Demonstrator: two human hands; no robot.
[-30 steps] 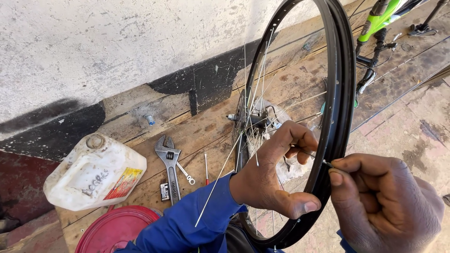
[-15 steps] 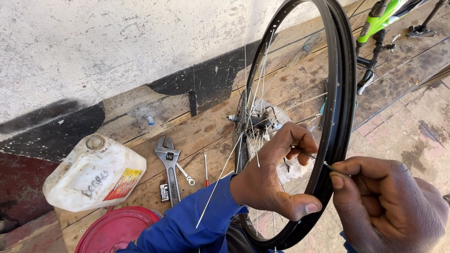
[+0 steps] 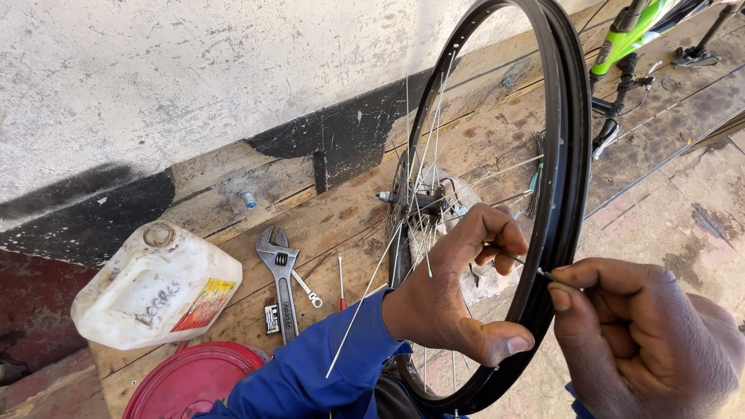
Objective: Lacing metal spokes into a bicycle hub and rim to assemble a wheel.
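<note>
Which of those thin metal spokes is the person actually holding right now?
The spoke pinched between the left hand and right hand at the black rim. The other spokes fan from the hub, untouched.

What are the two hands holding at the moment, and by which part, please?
The left hand pinches a thin spoke inside the black rim; the right hand pinches its outer end at the rim.

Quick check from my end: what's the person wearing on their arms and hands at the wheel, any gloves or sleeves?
No gloves: both the left hand and the right hand are bare, with short nails and no rings or watch in view. The left arm wears a bright blue long fabric sleeve, creased and reaching down to the wrist. A small sliver of the same blue shows below the right hand; the rest of that arm is out of frame.
</note>
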